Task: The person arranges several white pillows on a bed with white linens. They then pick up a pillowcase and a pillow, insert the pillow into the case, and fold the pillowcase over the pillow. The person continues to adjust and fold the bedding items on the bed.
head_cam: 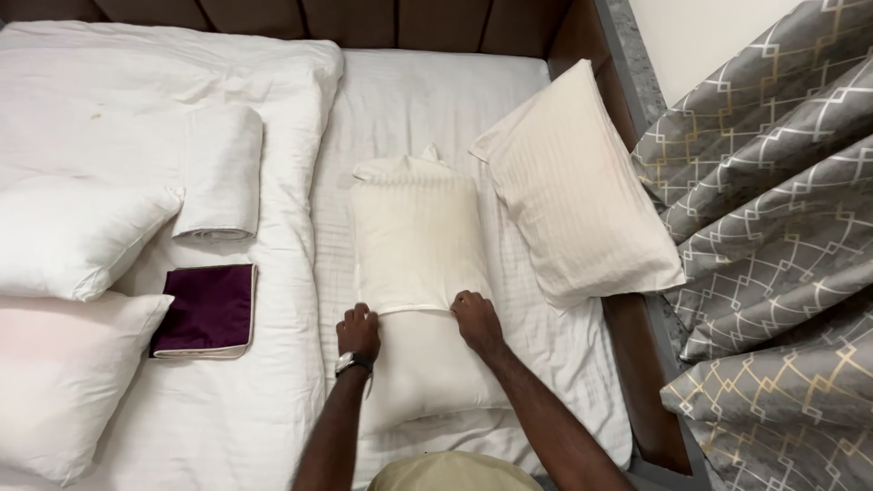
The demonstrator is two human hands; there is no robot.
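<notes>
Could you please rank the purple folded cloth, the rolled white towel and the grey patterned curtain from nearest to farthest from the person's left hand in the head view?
From the left hand:
1. Purple folded cloth, just to its left on the white duvet.
2. Rolled white towel, up and left.
3. Grey patterned curtain, far right, beyond the bed.

four pillows (414,273), one purple cloth (207,309)

The fingertips of both hands are tucked under the pillowcase (414,245) hem, so their grip is hidden. The left edge cuts off two white pillows (68,238). The curtain (773,236) runs out of view at right, and the headboard (300,20) at top.
</notes>
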